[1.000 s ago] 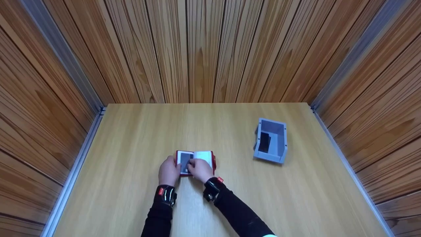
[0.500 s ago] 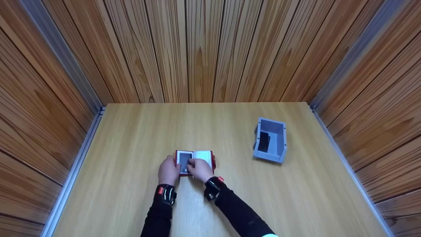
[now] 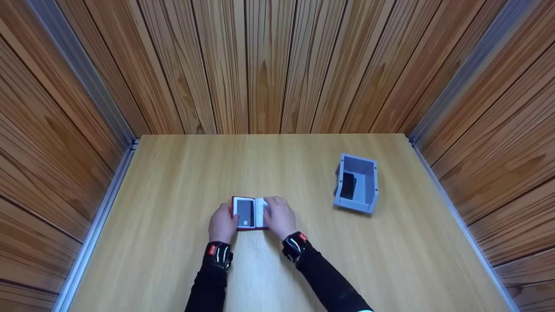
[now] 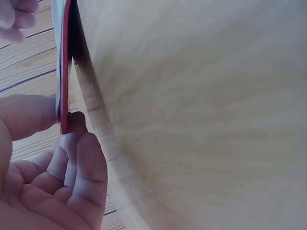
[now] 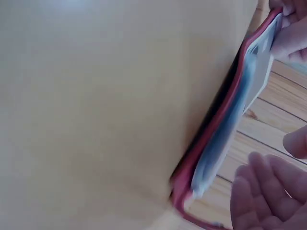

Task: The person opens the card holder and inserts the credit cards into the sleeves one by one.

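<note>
A red card holder [image 3: 260,213] lies spread open near the table's middle, white sleeves upward. Its left sleeve shows a dark grey card [image 3: 245,211]. My left hand [image 3: 223,223] pinches the holder's left edge; the left wrist view shows its thumb on the sleeve side and fingertips behind the red cover [image 4: 65,72]. At the holder's right side is my right hand [image 3: 281,217], covering that edge in the head view. From the right wrist, this hand [image 5: 268,191] has its thumb and fingers spread apart, beside the holder's red flap [image 5: 184,184], with nothing between them.
To the right on the wooden table [image 3: 303,164] stands a grey plastic bin [image 3: 371,186]. A flat black object [image 3: 348,185] leans inside it. Wood-panelled walls [image 3: 264,69] enclose the table's back and sides.
My right hand has left the card in the left sleeve and moved right to the holder's right side. The left hand keeps its hold on the left edge.
</note>
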A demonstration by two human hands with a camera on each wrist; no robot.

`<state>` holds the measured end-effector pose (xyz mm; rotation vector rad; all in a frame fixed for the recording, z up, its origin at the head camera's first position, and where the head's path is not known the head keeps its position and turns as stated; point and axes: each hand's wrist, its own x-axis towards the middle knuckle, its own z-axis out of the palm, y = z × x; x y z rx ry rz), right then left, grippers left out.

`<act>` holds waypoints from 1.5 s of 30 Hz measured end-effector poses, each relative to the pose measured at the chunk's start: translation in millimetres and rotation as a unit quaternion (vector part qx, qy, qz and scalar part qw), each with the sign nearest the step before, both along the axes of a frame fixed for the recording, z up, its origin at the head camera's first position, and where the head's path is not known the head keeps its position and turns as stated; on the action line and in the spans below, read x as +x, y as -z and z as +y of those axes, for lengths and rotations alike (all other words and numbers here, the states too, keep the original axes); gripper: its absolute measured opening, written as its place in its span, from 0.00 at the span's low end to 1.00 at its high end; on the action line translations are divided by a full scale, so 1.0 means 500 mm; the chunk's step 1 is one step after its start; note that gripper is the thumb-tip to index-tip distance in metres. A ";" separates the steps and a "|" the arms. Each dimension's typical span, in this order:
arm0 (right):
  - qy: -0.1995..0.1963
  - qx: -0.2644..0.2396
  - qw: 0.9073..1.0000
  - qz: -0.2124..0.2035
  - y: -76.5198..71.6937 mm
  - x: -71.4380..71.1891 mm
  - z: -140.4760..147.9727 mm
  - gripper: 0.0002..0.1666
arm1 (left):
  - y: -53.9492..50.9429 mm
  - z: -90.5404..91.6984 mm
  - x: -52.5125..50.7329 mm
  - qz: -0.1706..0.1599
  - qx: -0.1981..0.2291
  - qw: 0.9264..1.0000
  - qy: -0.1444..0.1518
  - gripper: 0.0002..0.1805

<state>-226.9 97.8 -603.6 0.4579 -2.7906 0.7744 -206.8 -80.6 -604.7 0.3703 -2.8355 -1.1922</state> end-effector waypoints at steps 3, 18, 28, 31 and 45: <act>-0.011 0.028 0.999 0.009 0.003 0.003 0.013 0.23 | 0.000 -0.002 0.002 0.014 -0.007 1.000 0.001 0.12; -0.022 0.126 0.991 -0.049 0.003 0.001 0.030 0.29 | 0.000 0.000 0.001 -0.003 0.003 1.000 0.003 0.12; -0.034 0.150 0.988 -0.026 0.003 0.003 0.028 0.24 | 0.001 -0.001 0.001 -0.004 0.004 1.000 -0.001 0.12; -0.044 0.159 0.986 -0.011 0.003 0.006 0.027 0.23 | 0.002 -0.002 0.001 0.006 -0.005 1.000 0.001 0.12; -0.080 0.156 0.983 -0.051 -0.001 0.008 0.025 0.35 | 0.002 -0.004 0.001 0.011 -0.002 1.000 0.002 0.11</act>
